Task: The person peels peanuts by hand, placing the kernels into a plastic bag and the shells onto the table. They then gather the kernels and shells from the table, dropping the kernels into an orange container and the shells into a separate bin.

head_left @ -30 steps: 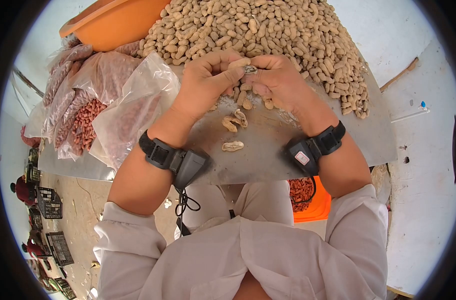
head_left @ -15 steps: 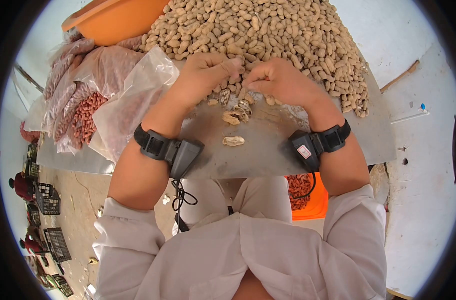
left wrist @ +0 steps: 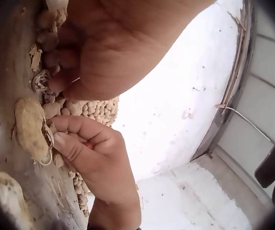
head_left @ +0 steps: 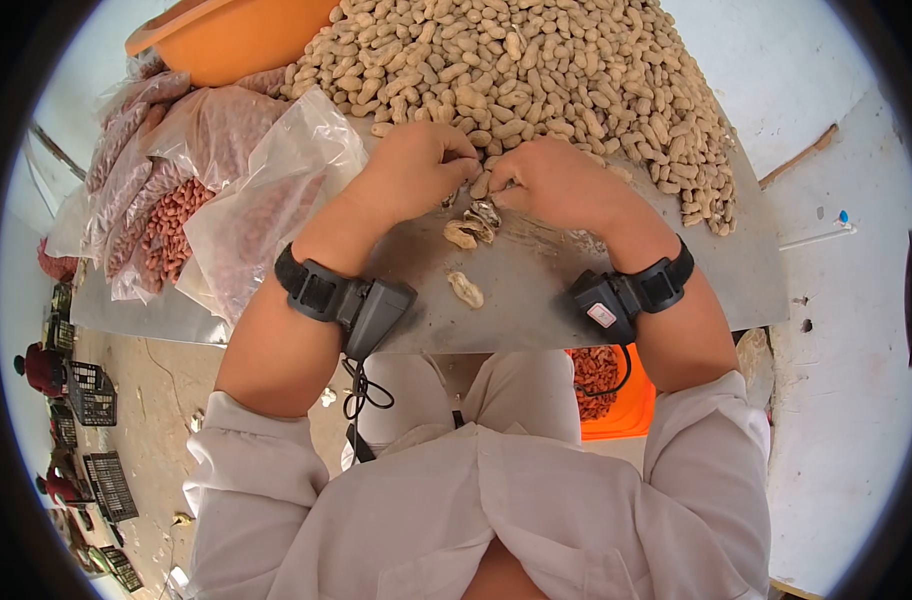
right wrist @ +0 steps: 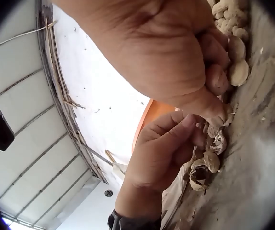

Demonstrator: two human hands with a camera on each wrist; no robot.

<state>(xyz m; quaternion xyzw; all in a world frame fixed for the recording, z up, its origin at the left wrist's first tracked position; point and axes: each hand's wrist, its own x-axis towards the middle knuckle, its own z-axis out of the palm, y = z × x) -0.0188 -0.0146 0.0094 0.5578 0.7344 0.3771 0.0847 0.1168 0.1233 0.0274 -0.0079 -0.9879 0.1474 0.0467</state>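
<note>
Both hands are low over the metal table [head_left: 536,290], at the near edge of the peanut heap. My right hand [head_left: 556,185] has thumb and forefinger together at a peanut [right wrist: 214,130] among cracked shells. A small reddish bit [left wrist: 88,144] shows between its fingers. Beside it, my left hand [head_left: 421,175] has curled fingers, its fingertips down by a dark broken shell [left wrist: 40,81]; I cannot tell whether it holds anything. Several broken shells [head_left: 466,233] lie just below the hands, and one pale shell [head_left: 466,289] lies closer to the body.
A large heap of unshelled peanuts [head_left: 536,80] covers the far table. Clear bags of red kernels [head_left: 176,225] and an orange basin [head_left: 236,45] stand at left. Below the table edge is an orange tub [head_left: 621,405] of reddish pieces. Black crates [head_left: 94,393] stand on the floor.
A second ago the hands met over a peanut and a dark shell. They have parted and dropped toward the table, leaving more shell in the small group. The nearest pale shell has turned.
</note>
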